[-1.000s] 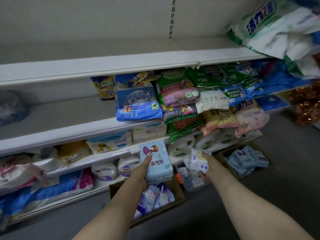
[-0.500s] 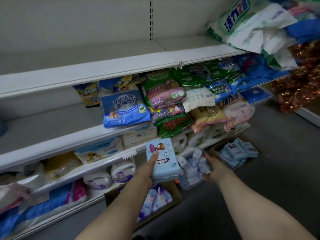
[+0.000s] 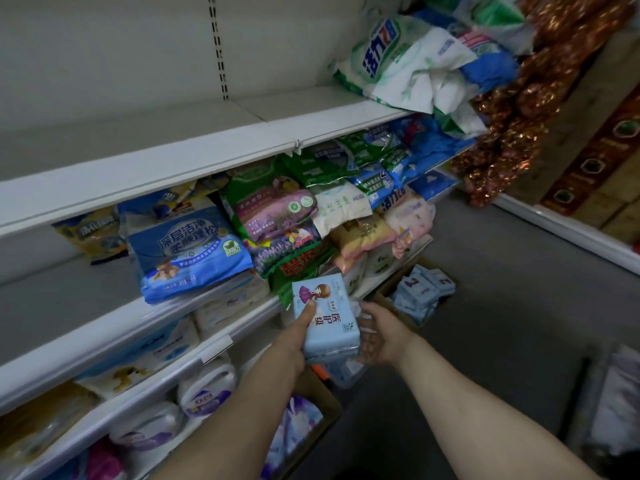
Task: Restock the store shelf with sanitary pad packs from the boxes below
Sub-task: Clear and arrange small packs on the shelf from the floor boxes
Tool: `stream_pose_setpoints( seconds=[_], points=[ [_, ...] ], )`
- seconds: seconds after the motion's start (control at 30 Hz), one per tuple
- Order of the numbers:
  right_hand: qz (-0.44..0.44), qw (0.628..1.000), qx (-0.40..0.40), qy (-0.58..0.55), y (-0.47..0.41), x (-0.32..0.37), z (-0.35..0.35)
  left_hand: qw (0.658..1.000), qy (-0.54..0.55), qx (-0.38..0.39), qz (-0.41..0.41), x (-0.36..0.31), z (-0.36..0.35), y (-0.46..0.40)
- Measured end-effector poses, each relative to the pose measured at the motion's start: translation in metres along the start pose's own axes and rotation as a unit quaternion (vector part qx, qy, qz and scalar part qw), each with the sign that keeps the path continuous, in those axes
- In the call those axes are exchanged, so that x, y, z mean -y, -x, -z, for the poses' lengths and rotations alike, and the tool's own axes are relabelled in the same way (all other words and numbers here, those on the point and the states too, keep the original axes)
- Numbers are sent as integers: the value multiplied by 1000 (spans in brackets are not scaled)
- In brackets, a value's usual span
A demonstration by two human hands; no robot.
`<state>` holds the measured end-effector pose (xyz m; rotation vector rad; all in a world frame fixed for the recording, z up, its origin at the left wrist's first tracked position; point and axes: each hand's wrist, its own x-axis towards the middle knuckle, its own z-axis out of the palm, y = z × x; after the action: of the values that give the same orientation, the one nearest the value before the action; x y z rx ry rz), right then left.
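Holding a light-blue pad pack (image 3: 325, 317) in our left hand (image 3: 294, 341), thumb pressed on its front, fingers curled behind; the pack sits upright in the air in front of the lower shelf edge (image 3: 221, 341), above the near box (image 3: 311, 407). Our right hand (image 3: 381, 337) is just beside the pack's right edge, palm turned toward it, fingers relaxed and spread, gripping nothing; whether it touches the pack we cannot tell. The near box on the floor holds purple-and-white packs (image 3: 294, 427). A second box (image 3: 384, 296) further right holds pale blue packs (image 3: 420, 292). The middle shelf carries a blue detergent bag (image 3: 187, 251) and a green one (image 3: 270, 209), piled with others. The top shelf (image 3: 173, 168) is bare at left, with white-green bags (image 3: 398, 60) at right.
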<state>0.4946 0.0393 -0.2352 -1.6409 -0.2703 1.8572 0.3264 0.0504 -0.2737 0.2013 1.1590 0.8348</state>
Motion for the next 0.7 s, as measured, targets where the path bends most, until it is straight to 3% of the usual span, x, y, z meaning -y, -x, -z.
stream_pose_setpoints(
  seconds=[0.2,0.33,0.7],
  points=[
    [5,998,51,35,6,16,14,999,-41,24,7,-3,-24,-25],
    [42,999,18,-4,-8,27,41,998,-59,30,18,-1,-52,-46],
    [25,995,-17,-99,-91,115,144,990,-123,-4,68,8,-182,-147]
  ],
)
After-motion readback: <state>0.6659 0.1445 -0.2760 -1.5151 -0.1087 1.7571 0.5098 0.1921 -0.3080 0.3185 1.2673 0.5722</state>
